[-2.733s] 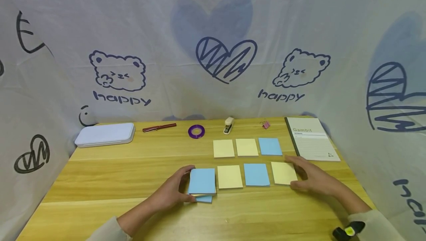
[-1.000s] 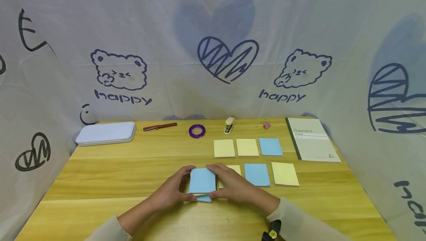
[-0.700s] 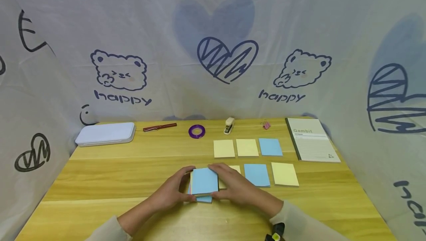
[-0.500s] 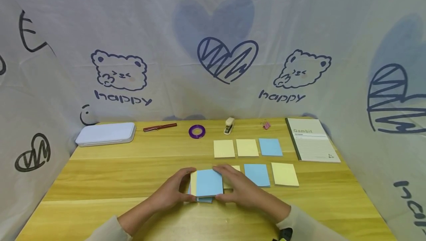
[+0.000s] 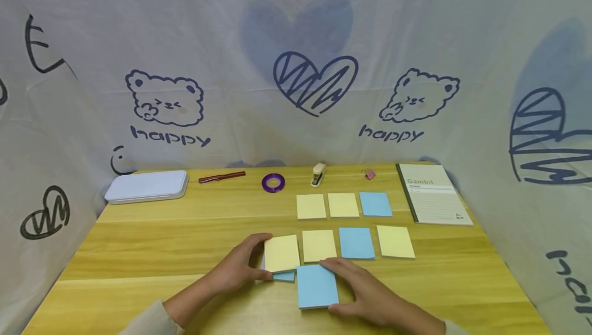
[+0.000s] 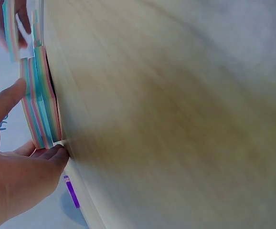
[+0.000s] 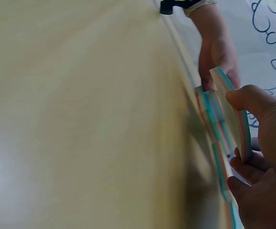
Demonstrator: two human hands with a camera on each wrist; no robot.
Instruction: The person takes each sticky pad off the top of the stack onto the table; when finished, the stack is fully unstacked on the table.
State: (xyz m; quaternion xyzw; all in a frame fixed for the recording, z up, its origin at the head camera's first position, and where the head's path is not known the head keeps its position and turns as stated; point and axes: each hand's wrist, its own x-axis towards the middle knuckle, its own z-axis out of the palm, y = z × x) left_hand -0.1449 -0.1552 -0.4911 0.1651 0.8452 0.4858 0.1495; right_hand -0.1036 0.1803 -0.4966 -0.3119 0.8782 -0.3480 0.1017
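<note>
My left hand grips a stack of sticky notes, now yellow on top, by its left side on the wooden table. In the left wrist view the stack shows striped coloured edges between the thumb and fingers of my left hand. My right hand holds a blue-topped wad of notes just right of and nearer than the stack. The right wrist view shows that wad tilted up, pinched between thumb and fingers.
Loose notes lie in two rows: yellow, yellow, blue behind; yellow, blue, yellow in front. A notebook, white tin, pen, purple tape, stapler and pink clip line the back.
My right hand came from the far-right yellow note to the stack, slid its blue top part off to the right and drew it nearer. The stack now shows yellow. The left hand stayed.
</note>
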